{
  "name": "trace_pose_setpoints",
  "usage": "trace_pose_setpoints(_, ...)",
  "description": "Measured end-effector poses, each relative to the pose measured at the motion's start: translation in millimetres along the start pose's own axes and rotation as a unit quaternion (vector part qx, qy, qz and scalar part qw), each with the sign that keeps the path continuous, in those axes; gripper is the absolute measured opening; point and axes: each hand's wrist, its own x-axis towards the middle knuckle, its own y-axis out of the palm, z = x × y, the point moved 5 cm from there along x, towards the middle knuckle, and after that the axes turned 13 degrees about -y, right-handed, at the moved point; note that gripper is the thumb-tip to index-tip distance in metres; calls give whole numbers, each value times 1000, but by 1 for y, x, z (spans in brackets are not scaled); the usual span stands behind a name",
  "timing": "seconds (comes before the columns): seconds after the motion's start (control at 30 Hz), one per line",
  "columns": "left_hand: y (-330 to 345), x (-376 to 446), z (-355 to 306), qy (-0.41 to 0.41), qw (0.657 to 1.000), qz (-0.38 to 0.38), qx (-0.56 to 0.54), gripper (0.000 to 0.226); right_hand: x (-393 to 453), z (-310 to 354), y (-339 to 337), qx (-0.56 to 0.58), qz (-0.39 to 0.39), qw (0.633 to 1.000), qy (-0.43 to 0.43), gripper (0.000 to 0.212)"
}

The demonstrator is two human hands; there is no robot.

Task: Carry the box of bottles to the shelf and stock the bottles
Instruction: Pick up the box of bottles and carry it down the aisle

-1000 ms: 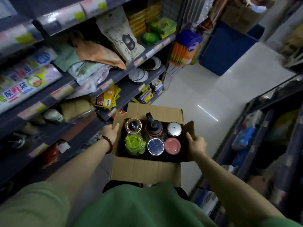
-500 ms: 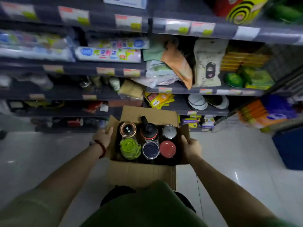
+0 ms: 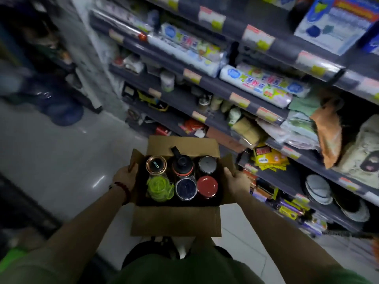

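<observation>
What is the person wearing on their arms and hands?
Both forearms are bare, and neither the left hand nor the right hand has a glove. A bracelet of dark red beads circles the left wrist. Short green sleeves show at the bottom corners, matching the green shirt. No rings or watch are visible.

box (image 3: 176, 220): you hold matt brown cardboard, flaps open
green lid (image 3: 159, 186): translucent glossy plastic
red lid (image 3: 207, 184): smooth plastic, slight sheen
grey lid (image 3: 207, 164): dull metal look
floor (image 3: 61, 160): glossy pale tile
packs on shelf edge (image 3: 264, 85): shiny plastic film
</observation>
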Motion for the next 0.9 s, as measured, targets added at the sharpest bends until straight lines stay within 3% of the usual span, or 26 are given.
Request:
trace_pose_setpoints(0.23,-67,12,76,-102,989,-70,-82,43,25,79,85,-90,114,982,-124,47)
trace_pose_setpoints(0.53,-90,5,180,-246,932,-158,-217,43,40,157,196,-127,289,909,-273,49)
trace_pose_setpoints(0.73,-70,27,233,-329,887,-201,-255,47,64,168,283,-147,348,875,-302,41)
trace_pose_setpoints(0.9,-42,70,264,-369,868,-219,-252,47,83,149,346,-128,360,873,-302,40)
